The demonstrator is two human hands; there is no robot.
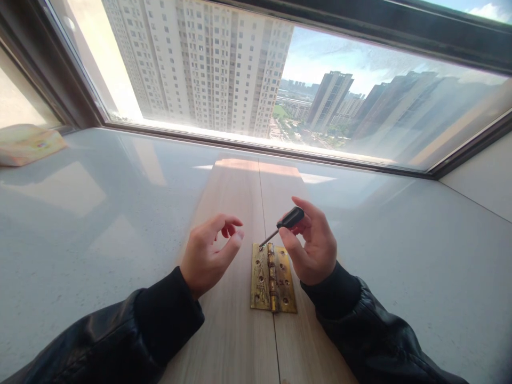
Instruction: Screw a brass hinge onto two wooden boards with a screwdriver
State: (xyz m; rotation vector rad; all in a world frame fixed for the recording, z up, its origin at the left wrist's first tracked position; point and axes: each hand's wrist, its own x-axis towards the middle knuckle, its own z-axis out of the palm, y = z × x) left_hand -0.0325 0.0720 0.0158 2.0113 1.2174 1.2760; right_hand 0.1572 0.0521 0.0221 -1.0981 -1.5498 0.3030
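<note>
A brass hinge [262, 282] lies unfolded across the seam between two pale wooden boards [232, 341]. Its surface is stained, and several screw holes show in its two leaves. My right hand [314, 245] holds a small screwdriver [290, 217] by its black handle, the shaft slanting down to the left. The tip is at the top hole of the hinge's left leaf; whether a screw sits there is too small to tell. My left hand [212, 250] hovers left of the hinge, fingers curled with a gap between thumb and fingertips, holding nothing.
The boards rest on a glossy white sill [120, 234]. Beyond them runs a dark window frame [256, 146], with tall buildings outside. A soft patterned packet [32, 145] lies at the far left. A white wall stands at the right.
</note>
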